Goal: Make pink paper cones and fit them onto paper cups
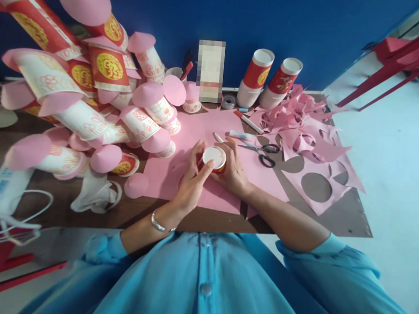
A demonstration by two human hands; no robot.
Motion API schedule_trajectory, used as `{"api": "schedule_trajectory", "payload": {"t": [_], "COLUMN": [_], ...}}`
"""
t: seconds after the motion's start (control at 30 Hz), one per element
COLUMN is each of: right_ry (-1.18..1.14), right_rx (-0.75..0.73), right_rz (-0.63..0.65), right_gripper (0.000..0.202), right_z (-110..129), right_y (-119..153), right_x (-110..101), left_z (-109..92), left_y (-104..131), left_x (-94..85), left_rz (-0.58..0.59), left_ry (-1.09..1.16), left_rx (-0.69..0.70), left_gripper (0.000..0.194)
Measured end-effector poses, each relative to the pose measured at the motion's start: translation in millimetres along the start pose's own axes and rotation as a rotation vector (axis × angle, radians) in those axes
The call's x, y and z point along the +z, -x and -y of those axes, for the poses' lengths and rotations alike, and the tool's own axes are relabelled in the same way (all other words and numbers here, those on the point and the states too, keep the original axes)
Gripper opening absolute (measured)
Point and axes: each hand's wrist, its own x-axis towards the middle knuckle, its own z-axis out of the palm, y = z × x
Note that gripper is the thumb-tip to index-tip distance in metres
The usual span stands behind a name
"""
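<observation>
Pink paper, in one large flat sheet (205,123), is spread over a dark brown tabletop (115,217). Above the middle of the sheet, a small red, yellow and white paper cup (214,158) is gripped between two bare hands, its round white end turned upward; whether the sheet is touched by the cup cannot be told. The cup's left side is clasped by the left hand (192,176), its thumb laid at the white end, and a silver-coloured bangle (156,221) is worn on that wrist. The cup's other side is enclosed by the right hand (233,171), its fingers curved. On the sheet's right part, black-handled metal scissors (261,152) are laid. Left of the sheet, red or white paper cups with pink paper cones (77,115) are heaped. Beyond its far right part, two upright stacks of red and white paper cups (256,74) are placed. Right of the sheet, crumpled pink paper offcuts (299,116) are piled.
</observation>
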Motion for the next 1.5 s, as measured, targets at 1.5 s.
{"api": "schedule_trajectory", "payload": {"t": [1.5], "right_ry": [-0.118], "right_rx": [0.13], "right_rz": [0.111], "right_gripper": [0.078], "right_z": [-10.3], "right_y": [-3.1], "right_x": [-6.7], "left_z": [-46.8], "left_y": [-2.6], "left_x": [-37.1], "left_rz": [0.097], "left_ry": [0.361], "left_rx": [-0.048], "left_gripper": [0.069]}}
